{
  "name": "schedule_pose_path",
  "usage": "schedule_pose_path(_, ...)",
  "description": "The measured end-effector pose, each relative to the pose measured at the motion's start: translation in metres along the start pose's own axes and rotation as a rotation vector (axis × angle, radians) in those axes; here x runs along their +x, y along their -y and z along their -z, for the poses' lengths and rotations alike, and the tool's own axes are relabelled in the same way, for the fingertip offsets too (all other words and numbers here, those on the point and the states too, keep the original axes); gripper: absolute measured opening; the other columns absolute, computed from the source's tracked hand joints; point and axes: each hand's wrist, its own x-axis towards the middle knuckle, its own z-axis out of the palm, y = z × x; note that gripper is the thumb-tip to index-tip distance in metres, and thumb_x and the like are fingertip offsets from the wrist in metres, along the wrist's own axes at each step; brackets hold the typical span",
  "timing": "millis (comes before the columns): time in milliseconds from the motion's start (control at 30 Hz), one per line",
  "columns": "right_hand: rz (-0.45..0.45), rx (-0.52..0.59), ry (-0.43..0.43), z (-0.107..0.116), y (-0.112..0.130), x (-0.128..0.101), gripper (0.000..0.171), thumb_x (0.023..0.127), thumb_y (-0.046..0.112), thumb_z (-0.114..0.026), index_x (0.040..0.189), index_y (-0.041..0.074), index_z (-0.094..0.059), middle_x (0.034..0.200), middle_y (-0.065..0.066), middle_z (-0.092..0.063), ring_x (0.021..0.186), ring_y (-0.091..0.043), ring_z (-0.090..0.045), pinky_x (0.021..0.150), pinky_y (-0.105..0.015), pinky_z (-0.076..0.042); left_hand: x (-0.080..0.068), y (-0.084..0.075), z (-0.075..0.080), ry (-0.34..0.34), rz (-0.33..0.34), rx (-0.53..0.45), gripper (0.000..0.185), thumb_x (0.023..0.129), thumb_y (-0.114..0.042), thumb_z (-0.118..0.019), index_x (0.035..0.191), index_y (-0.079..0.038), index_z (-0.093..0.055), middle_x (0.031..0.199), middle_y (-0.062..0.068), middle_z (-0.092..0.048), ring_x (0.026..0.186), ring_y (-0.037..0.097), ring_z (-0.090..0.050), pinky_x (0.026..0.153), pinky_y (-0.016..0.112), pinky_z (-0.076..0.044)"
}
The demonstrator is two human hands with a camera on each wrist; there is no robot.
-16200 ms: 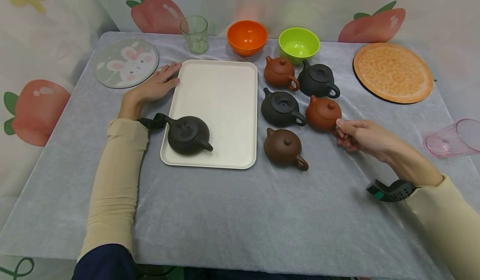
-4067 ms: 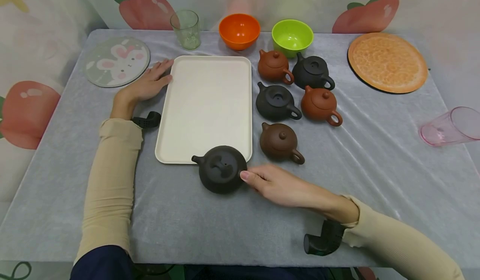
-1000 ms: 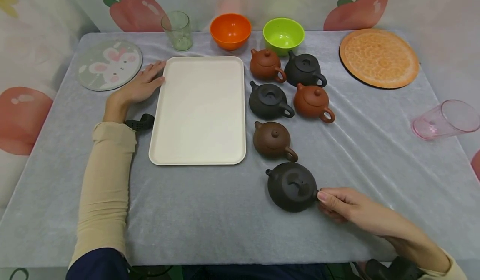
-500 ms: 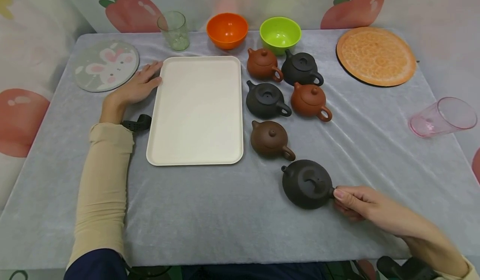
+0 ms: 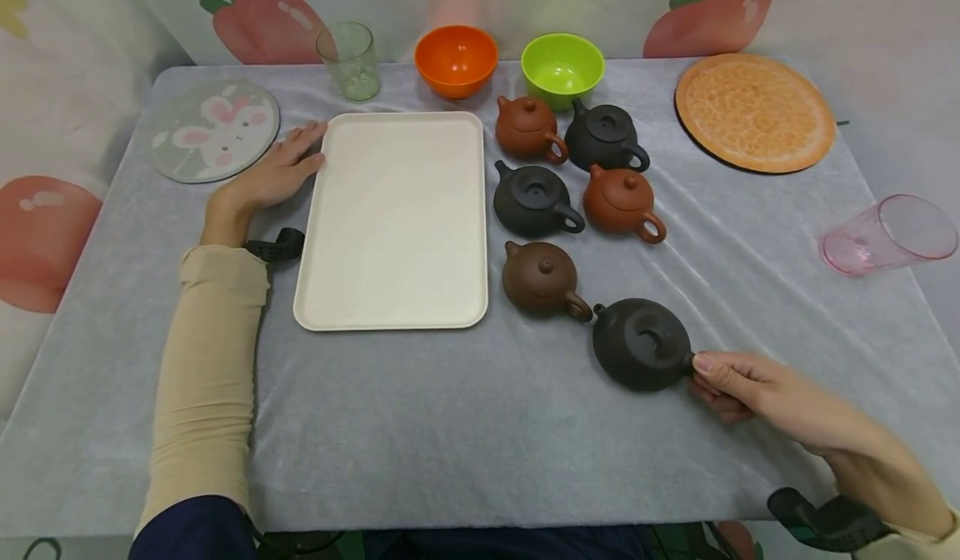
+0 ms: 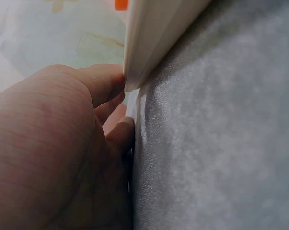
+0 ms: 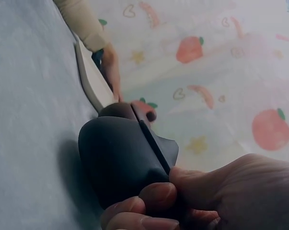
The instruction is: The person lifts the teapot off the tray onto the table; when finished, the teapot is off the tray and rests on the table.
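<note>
Pinching dark teapot (image 5: 642,344), seemingly handle: right hand (image 5: 757,389).

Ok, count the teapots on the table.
6. Five sit right of the tray: two reddish, two black, one brown. The right hand grips a sixth, dark teapot. None look hidden.

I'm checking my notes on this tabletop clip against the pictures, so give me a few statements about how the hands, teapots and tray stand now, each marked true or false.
1. The right hand pinches the handle of the dark teapot. True.
2. The dark teapot sits on the cream tray. False: it is on the grey cloth, right of the tray, and the tray holds nothing.
3. The left hand rests against the tray's left edge. True.
4. The pink cup stands upright. False: it lies tilted on its side.
5. The orange bowl is left of the green bowl. True.
</note>
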Motion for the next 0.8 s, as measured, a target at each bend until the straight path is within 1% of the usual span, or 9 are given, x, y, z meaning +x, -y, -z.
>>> schedule_pose_path(67, -0.024, -0.013, -0.031, 0.004, -0.001, -0.001, 0.035, 0.109, 0.012, -0.028, 0.083, -0.004, -0.044, 0.069, -0.008, -0.036, 0.057, -0.028, -0.025, 0.047, -0.035, -0.028, 0.000, 0.000, 0.000, 0.000, -0.005, -0.006, 0.062, 0.107, -0.038, -0.027, 0.158, -0.017, 0.002, 0.164, 0.010, 0.010, 0.149, 0.022, 0.020, 0.119, 0.043, 0.018)
schedule_pose_path(200, -0.079, -0.049, -0.095, 0.011, 0.000, 0.001, 0.037, 0.109, 0.018, -0.030, 0.084, -0.002, -0.047, 0.073, 0.003, -0.044, 0.057, -0.022, -0.032, 0.049, -0.033, -0.034, 0.001, 0.000, 0.000, -0.002, 0.000, 0.000, 0.062, 0.107, -0.038, -0.027, 0.158, -0.018, 0.002, 0.164, 0.009, 0.010, 0.149, 0.022, 0.020, 0.119, 0.043, 0.018)
schedule_pose_path(300, -0.076, -0.060, -0.101, 0.014, 0.003, 0.004, 0.039, 0.109, 0.020, -0.029, 0.084, -0.004, -0.047, 0.072, 0.001, -0.042, 0.056, -0.023, -0.030, 0.048, -0.033, -0.033, 0.001, 0.000, -0.001, -0.005, 0.005, 0.011, 0.062, 0.107, -0.039, -0.026, 0.158, -0.018, 0.001, 0.164, 0.009, 0.010, 0.149, 0.022, 0.019, 0.119, 0.044, 0.018)
schedule_pose_path(433, -0.054, -0.057, -0.097, 0.016, 0.008, 0.009, 0.040, 0.109, 0.020, -0.028, 0.084, -0.007, -0.045, 0.069, -0.003, -0.037, 0.057, -0.028, -0.025, 0.047, -0.036, -0.029, 0.000, 0.000, -0.001, -0.006, 0.009, 0.016, 0.062, 0.107, -0.039, -0.026, 0.158, -0.018, 0.001, 0.164, 0.010, 0.010, 0.149, 0.022, 0.019, 0.119, 0.044, 0.017)
schedule_pose_path(633, -0.075, -0.079, -0.146, 0.018, 0.015, 0.018, 0.043, 0.109, 0.025, -0.030, 0.082, -0.006, -0.044, 0.068, -0.001, -0.037, 0.056, -0.027, -0.024, 0.047, -0.036, -0.029, -0.001, -0.002, 0.001, 0.000, 0.009, 0.005, 0.062, 0.107, -0.038, -0.026, 0.158, -0.017, 0.001, 0.164, 0.010, 0.010, 0.149, 0.022, 0.020, 0.119, 0.044, 0.017)
schedule_pose_path(800, -0.095, -0.090, -0.164, 0.019, 0.020, 0.025, 0.046, 0.109, 0.029, -0.030, 0.083, -0.007, -0.043, 0.067, 0.001, -0.036, 0.054, -0.024, -0.025, 0.047, -0.035, -0.029, -0.001, -0.002, 0.001, 0.005, 0.012, 0.001, 0.062, 0.107, -0.039, -0.027, 0.158, -0.018, 0.002, 0.164, 0.009, 0.011, 0.149, 0.022, 0.020, 0.119, 0.044, 0.017)
